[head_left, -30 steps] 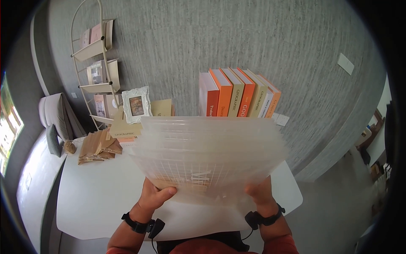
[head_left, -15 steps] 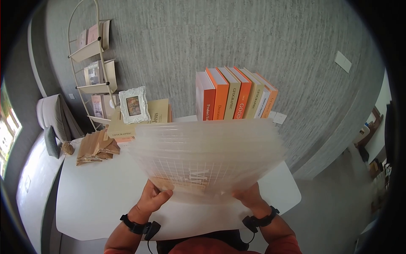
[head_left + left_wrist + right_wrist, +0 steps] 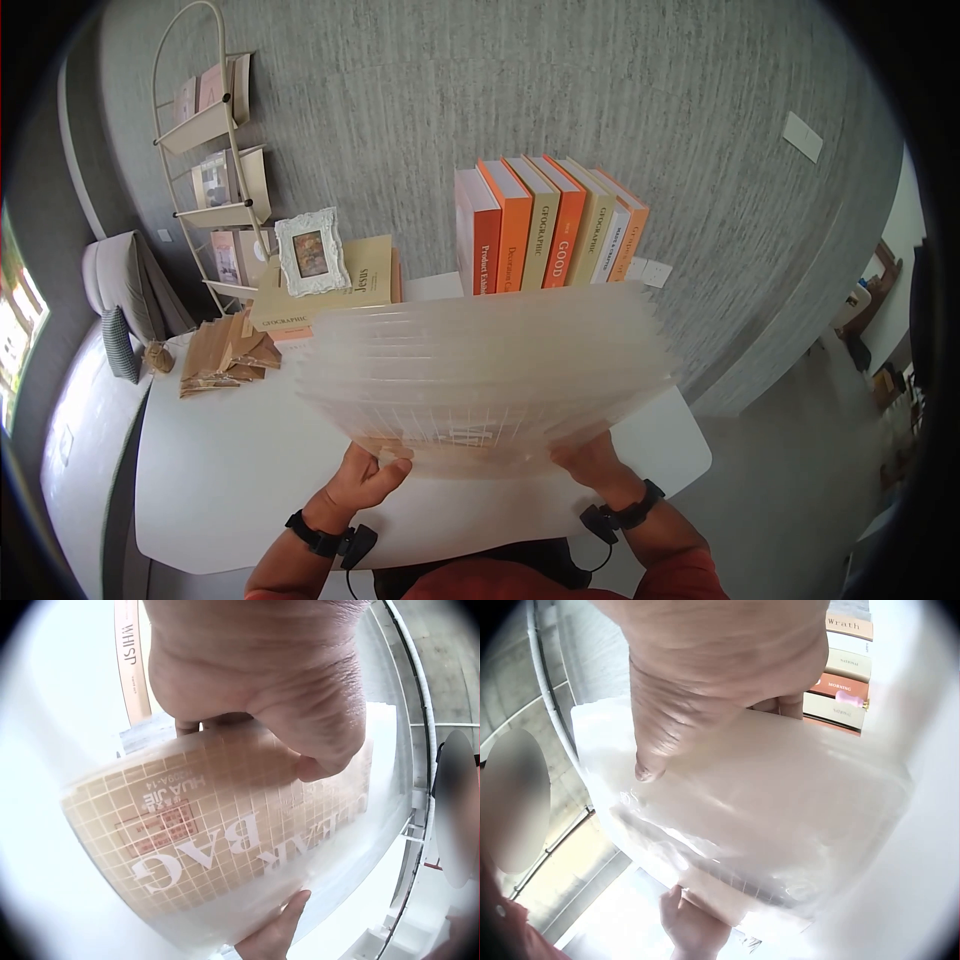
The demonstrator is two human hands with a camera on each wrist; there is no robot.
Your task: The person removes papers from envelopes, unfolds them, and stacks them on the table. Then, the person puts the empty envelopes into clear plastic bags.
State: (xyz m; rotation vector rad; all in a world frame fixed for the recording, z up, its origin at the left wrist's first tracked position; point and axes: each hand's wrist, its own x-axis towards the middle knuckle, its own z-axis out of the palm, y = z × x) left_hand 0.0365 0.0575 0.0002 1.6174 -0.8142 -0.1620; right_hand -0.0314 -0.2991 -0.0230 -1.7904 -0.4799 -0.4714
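Both hands hold a thick stack of translucent plastic document bags (image 3: pixel 490 350) over the near part of the white table. My left hand (image 3: pixel 368 482) grips the near left edge, its thumb on the upper face and its fingers mostly hidden beneath. At the near right edge my right hand (image 3: pixel 598 470) grips the same stack, the thumb pressing on top. In the left wrist view, the outer document bag (image 3: pixel 202 832) carries a white grid and the lettering "CLEAR BAG", with tan showing through. The right wrist view shows glossy, rumpled plastic under the right thumb (image 3: pixel 651 766).
Upright orange and beige books (image 3: pixel 545 225) line the table's back behind the stack. To the left, a white picture frame (image 3: pixel 313 252) leans on lying books (image 3: pixel 370 270). Brown paper packets (image 3: pixel 228 355) lie at the table's left, near a wire magazine rack (image 3: pixel 215 210).
My right hand has moved inward along the near edge, closer to my left. The stack has tipped so its printed face looks more foreshortened, and it sits slightly lower, uncovering more of the books behind.
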